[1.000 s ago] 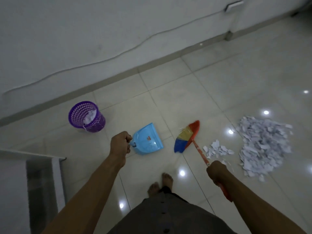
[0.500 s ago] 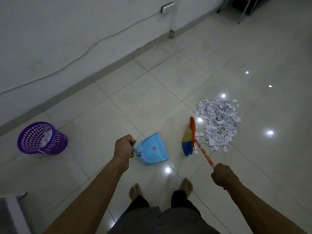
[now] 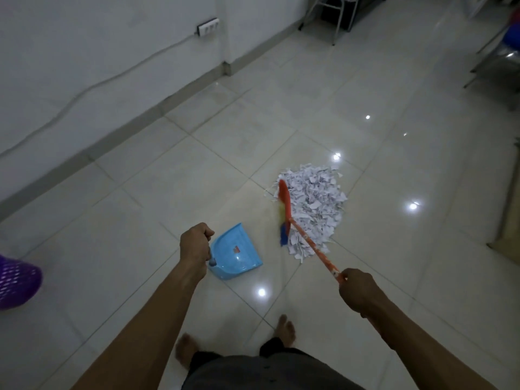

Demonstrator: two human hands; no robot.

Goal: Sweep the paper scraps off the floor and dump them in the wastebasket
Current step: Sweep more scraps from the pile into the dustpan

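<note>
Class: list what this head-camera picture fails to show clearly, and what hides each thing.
Head view throughout.
Purple mesh plastic wastebasket: cut by left edge; contents unseen.
Multicoloured broom bristles: motion-blurred.
Blue plastic dustpan handle: covered by left hand.
Orange broom handle end: inside right hand.

Dim, bluish exposure. Small bright glare spots dot the glossy floor (image 3: 408, 263). Motion blur is strongest on the wastebasket (image 3: 15, 282), left edge.
</note>
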